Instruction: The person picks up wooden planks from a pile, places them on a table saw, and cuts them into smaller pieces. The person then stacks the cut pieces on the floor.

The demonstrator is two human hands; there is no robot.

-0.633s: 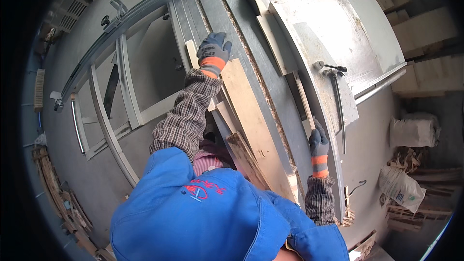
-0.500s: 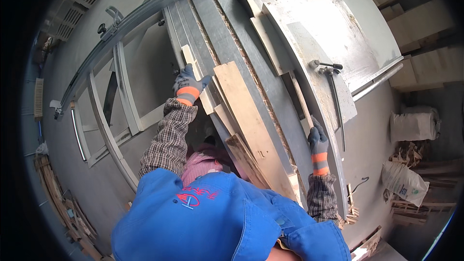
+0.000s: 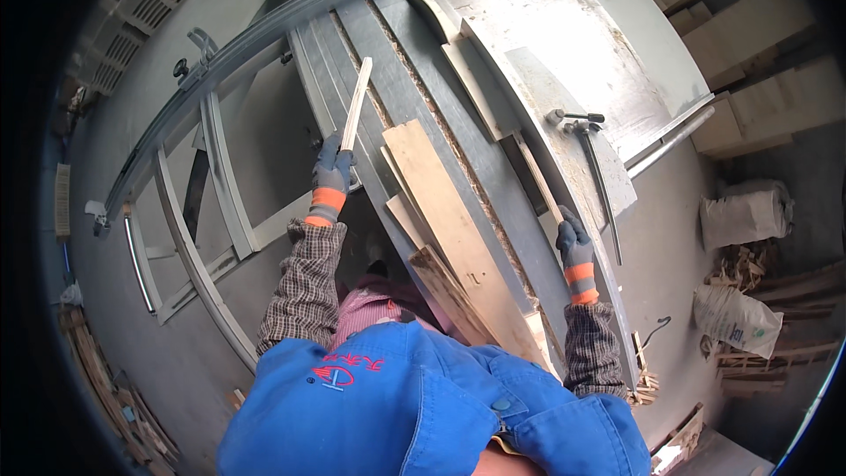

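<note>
In a grey glove with an orange cuff, my left hand (image 3: pixel 330 169) is closed round the near end of a pale wooden strip (image 3: pixel 358 104). The strip's far end points away over the grey saw table (image 3: pixel 401 92). My right hand (image 3: pixel 575 242), gloved alike, closes on the near end of a thin wooden stick (image 3: pixel 537 174) lying along the fence (image 3: pixel 520 97). Between my hands a wide pale board (image 3: pixel 449 229) rests on the table. Beside it are narrower offcuts (image 3: pixel 408 219) and a dark-edged wood piece (image 3: pixel 445 291).
A metal frame with a curved rail (image 3: pixel 181 216) extends to the left. On the right, a clamp handle (image 3: pixel 577 116) stands on the fence plate. Stacked boards (image 3: pixel 749 35), white sacks (image 3: pixel 738 316) and scrap wood (image 3: pixel 115 379) surround the machine.
My left hand has drawn back slightly toward me, and the strip in it has swung up off the board's side. My right hand has barely moved, still at the stick.
</note>
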